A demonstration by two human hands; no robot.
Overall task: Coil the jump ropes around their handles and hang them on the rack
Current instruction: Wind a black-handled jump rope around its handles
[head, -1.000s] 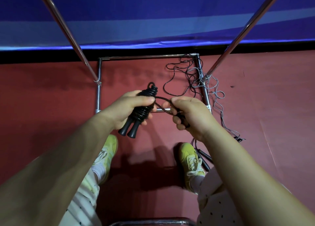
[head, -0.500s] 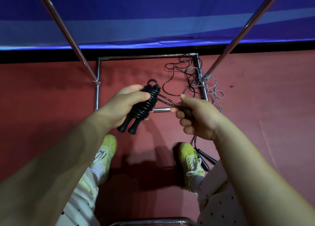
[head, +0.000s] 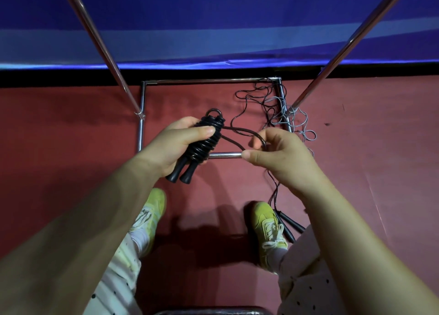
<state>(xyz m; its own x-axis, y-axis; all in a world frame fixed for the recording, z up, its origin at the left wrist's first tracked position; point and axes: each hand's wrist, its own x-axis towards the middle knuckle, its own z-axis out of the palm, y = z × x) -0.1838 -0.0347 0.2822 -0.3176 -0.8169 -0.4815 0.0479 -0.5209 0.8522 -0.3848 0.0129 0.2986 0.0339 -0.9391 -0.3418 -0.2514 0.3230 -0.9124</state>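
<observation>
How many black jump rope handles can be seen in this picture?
4. Two handles side by side in the left hand, wrapped with rope; two more on the floor beside the right shoe.

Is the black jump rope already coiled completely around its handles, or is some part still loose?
Not completely. The black jump rope is wound on its handles in the left hand, but one loose loop reaches the right hand.

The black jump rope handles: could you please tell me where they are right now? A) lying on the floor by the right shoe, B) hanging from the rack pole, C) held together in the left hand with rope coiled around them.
C: the left hand grips the black jump rope handles, wrapped in coils, while the right hand holds the loose rope end.
</observation>
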